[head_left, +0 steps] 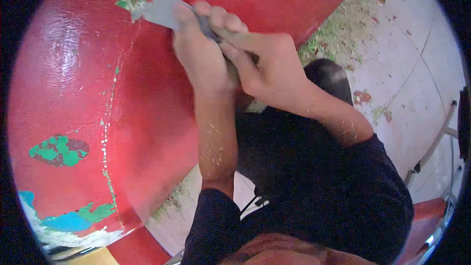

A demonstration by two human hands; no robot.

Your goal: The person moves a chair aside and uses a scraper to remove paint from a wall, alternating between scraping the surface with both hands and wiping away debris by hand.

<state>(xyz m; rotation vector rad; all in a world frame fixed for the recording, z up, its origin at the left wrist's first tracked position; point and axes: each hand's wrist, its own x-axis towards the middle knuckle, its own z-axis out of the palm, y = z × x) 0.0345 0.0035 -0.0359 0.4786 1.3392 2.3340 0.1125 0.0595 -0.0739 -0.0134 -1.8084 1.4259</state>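
A putty knife (164,11) with a wide flat grey blade is held against a red painted curved surface (152,78). Its blade edge meets a patch of chipped paint (133,4) showing green and whitish layers. My left hand (202,59) is closed around the front of the handle, thumb near the blade. Behind it, my right hand (270,64) is also closed on the handle, knuckles close to the left hand. Most of the dark handle is hidden by my fingers, and both hands are slightly blurred.
A broken line of chipped paint (104,152) runs down the red surface. Left of it is a green bare patch (59,150); blue and white peeling (68,222) lies lower. Pale paving (392,59) with grass and dry leaves is at right, beside a metal frame (436,142).
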